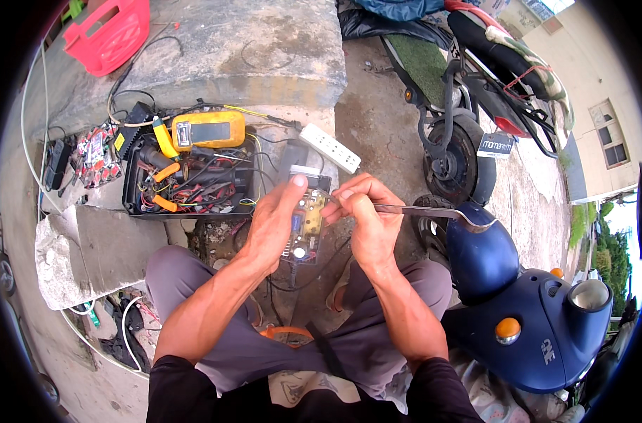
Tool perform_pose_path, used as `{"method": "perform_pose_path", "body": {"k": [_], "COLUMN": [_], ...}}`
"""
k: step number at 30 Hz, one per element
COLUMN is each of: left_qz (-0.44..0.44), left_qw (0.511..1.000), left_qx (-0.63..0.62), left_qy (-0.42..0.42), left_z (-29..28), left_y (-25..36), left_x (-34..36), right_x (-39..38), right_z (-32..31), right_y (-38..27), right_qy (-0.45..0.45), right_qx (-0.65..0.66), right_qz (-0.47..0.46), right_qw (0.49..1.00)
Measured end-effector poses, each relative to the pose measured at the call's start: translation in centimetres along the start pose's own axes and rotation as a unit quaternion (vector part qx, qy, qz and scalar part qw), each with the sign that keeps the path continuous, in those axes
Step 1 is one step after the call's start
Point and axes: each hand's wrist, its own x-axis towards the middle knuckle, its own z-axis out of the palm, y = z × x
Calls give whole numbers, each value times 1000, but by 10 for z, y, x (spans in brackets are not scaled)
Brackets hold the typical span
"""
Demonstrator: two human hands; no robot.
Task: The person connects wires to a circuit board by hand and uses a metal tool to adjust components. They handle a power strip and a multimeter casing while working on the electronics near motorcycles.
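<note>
Head view: left fingers [297, 185] are gripping a circuit board [308, 223] showing yellow, blue and white parts; right fingers [364, 185] are gripping a metal rod [430, 211] jutting beyond them.

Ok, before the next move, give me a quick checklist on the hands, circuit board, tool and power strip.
1. Left hand holding the yellowish rectangular circuit board: ok.
2. Right hand gripping the long, bent metal tool: ok.
3. Tool touching the board: cannot tell, the right hand obscures that end.
4. Long white plastic power strip, no plugs in its visible sockets: ok.
5. Dark thin cable at the board's near end carrying no power: cannot tell.
</note>
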Motion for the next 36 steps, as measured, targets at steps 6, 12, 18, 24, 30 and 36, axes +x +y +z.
{"method": "perform_pose_path", "body": {"k": [6, 12, 18, 24, 30, 36], "left_qz": [-7, -2, -3, 3, 3, 7], "left_qw": [1000, 1000, 1000, 1000, 1000, 1000], "left_qx": [-12, -12, -13, -11, -10, -5], "left_qy": [2, 2, 7, 2, -4, -6], "left_z": [2, 4, 5, 2, 2, 1], "left_y": [3, 4, 6, 2, 2, -1], "left_x": [-3, -2, -3, -1, -2, -1], "right_x": [1, -3, -6, -5, -3, -1], "right_z": [-6, -1, -1, 3, -2, -6], "right_y": [5, 2, 5, 2, 5, 10], "right_qy": [-13, -2, -10, 9, -18, -19], "right_qx": [40, 21, 52, 17, 50, 59], "right_qz": [28, -23, -38, -19, -11, -10], "right_qw": [999, 1000, 998, 1000, 999, 998]}}
